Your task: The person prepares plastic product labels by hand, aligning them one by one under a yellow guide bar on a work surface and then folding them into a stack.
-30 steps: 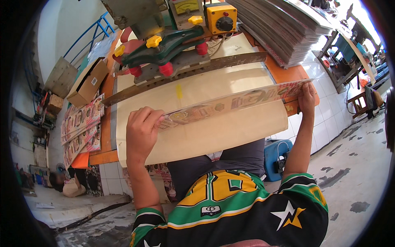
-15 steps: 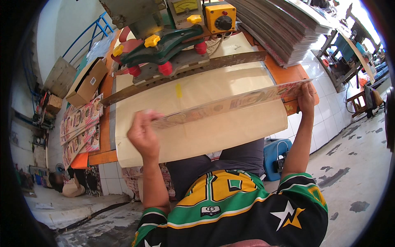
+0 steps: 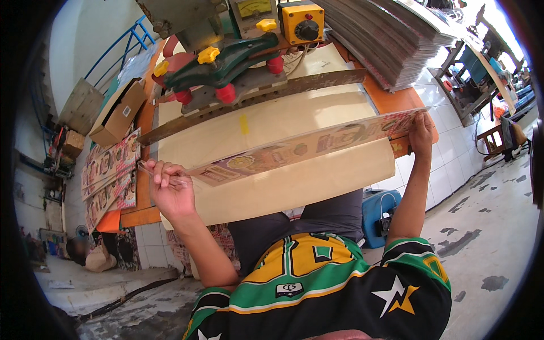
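Observation:
A long printed plastic sheet (image 3: 294, 150), with a clear margin and coloured food pictures, is stretched tilted between my hands above a cream-coloured mat (image 3: 272, 195). My left hand (image 3: 174, 192) has its fingers curled around the clear margin at the sheet's left end. Up at the right end, my right hand (image 3: 420, 136) pinches the sheet's corner, thumb toward the top edge. Beyond the sheet, a long metal bar (image 3: 255, 102) crosses the mat under a machine head with a dark green bracket (image 3: 226, 62), yellow knobs and red feet.
An orange-brown tabletop (image 3: 143, 216) carries the mat. Several printed sheets (image 3: 107, 175) lie at the left beside an open cardboard box (image 3: 118, 116). A tall stack of flat sheets (image 3: 391, 48) stands at the back right, near a yellow control box (image 3: 301, 24). A blue container (image 3: 371, 218) is below right.
My left hand has moved left and slightly down, drawing the sheet's left end with it. More of the printed face now shows. My right hand stays nearly in place.

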Demonstrator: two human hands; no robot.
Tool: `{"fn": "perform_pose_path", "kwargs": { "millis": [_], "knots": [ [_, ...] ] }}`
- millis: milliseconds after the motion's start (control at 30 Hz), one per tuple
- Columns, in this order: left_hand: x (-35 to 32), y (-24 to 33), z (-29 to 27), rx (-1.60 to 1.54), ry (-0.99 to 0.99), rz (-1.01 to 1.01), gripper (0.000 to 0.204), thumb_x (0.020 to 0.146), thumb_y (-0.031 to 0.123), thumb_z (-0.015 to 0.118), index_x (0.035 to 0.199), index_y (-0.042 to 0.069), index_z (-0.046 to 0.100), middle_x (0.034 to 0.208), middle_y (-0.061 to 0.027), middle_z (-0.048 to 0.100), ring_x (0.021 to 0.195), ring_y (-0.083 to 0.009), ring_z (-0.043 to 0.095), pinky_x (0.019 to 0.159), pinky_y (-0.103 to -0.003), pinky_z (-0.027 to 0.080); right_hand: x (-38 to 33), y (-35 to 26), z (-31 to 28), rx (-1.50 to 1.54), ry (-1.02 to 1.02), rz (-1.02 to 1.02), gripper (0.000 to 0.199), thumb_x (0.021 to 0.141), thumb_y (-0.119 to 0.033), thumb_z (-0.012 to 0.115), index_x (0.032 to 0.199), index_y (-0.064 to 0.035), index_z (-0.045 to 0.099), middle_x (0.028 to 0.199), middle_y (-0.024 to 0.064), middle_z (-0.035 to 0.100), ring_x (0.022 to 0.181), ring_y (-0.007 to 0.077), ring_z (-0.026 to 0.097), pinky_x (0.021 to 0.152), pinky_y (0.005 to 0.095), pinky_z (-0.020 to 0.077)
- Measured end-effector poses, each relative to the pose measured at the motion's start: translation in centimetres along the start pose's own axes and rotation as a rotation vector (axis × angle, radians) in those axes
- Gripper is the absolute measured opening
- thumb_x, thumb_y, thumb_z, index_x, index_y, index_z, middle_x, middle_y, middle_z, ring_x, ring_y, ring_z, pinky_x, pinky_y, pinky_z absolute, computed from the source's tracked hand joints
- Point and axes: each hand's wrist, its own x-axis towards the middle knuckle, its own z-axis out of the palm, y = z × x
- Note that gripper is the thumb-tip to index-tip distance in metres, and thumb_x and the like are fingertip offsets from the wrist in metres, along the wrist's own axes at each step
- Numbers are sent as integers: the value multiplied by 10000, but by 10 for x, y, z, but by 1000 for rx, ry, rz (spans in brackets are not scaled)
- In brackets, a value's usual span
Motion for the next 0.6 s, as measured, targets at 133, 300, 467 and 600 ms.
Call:
{"fn": "perform_pose_path", "kwargs": {
  "millis": [133,300,467,600],
  "knots": [
    [6,19,-13,-227,-51,-42,110,1050,54,476,1037,19,579,679,-4,454,542,-101,419,695,-237,521,4,5,-18,-36,-37,-39,300,1116,-279,499,1178,-23,642,1091,11,673,999,89,614,922,276,497],
    [-3,121,-52,-29,-3,412,100,1051,96,514,1030,26,582,645,6,403,510,-88,364,509,-208,396,1,-8,3,53,59,-43,299,1104,-294,533,1169,-25,646,1067,5,673,982,79,610,912,261,494],
    [-44,129,-34,526,192,754,224,1091,234,526,1049,24,593,636,24,381,487,-79,299,437,-231,271,-3,-21,17,-22,58,-45,276,1101,-290,542,1078,-35,644,1021,-7,654,932,62,591,866,253,483],
    [-77,138,-52,986,498,946,345,1107,340,512,1045,16,616,640,35,378,497,-61,290,434,-227,231,-3,-26,21,-39,36,-20,275,1100,-287,545,1036,-36,637,1008,-9,645,924,57,577,856,253,474]
  ]
}}
